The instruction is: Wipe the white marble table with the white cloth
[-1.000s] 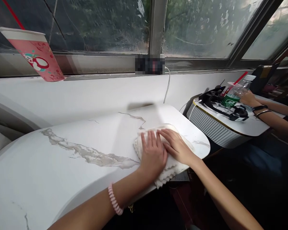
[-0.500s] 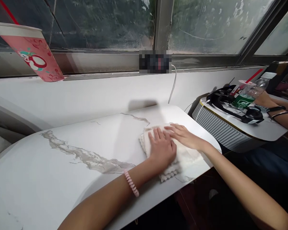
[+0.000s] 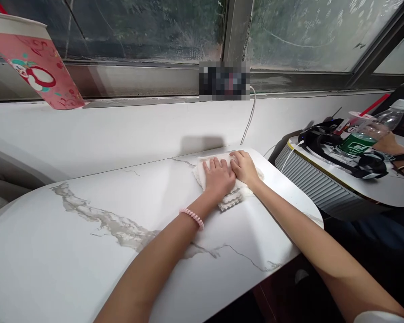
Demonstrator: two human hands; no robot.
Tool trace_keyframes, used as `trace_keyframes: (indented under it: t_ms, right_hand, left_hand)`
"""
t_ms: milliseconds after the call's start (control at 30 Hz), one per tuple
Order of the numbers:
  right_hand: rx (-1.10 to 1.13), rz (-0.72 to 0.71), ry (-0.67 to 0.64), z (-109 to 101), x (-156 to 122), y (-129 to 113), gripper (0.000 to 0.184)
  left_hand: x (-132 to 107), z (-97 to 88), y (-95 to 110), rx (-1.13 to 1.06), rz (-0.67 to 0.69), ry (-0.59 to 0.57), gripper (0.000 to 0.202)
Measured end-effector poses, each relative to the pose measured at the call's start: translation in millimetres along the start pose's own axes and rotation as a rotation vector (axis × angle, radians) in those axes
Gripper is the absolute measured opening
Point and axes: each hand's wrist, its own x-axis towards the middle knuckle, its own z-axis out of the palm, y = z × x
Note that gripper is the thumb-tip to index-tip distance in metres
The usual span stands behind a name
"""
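Observation:
A folded, white fuzzy cloth (image 3: 231, 200) with a scalloped edge lies on the white marble-patterned table (image 3: 70, 251), near the wall at its far right part. My left hand (image 3: 219, 176) presses on the cloth from above, its fingers spread and resting flat. Close against it on the right, my right hand (image 3: 245, 168) bears on the cloth with bent fingers gripping it. A pink coiled band (image 3: 192, 218) circles my left wrist. Both palms hide much of the cloth.
A pink paper cup (image 3: 42, 67) with a red straw stands on the window ledge at upper left. A pixelated object with a white cable (image 3: 250, 119) sits mid-ledge. At right, a ribbed side table (image 3: 309, 179) bears a bottle (image 3: 360, 141) and black headgear; another person's arm is behind.
Both hands have slid the cloth away from me, toward the wall. My right hand's fingers have bent, and it is closer to my left. The view has shifted slightly.

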Motion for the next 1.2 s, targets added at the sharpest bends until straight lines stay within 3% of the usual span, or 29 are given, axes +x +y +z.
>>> trace_keyframes:
  t_ms: [167,567,800,1200]
  right_hand:
    - [0.024,-0.017,0.04,14,27,-4,0.034]
    - [-0.034,-0.025,-0.047,38,73,-8,0.041]
    - [-0.067,-0.026,-0.056,45,86,-4,0.037]
    - [-0.141,-0.045,-0.099,44,83,-5,0.035]
  left_hand:
    - [27,2.0,-17,0.002,-0.013,0.022,0.053]
    - [69,2.1,-48,0.004,0.012,0.041,0.044]
    - [76,2.7,-48,0.001,-0.024,0.051,0.044]
    - [76,4.2,-47,0.013,-0.015,0.026,0.05]
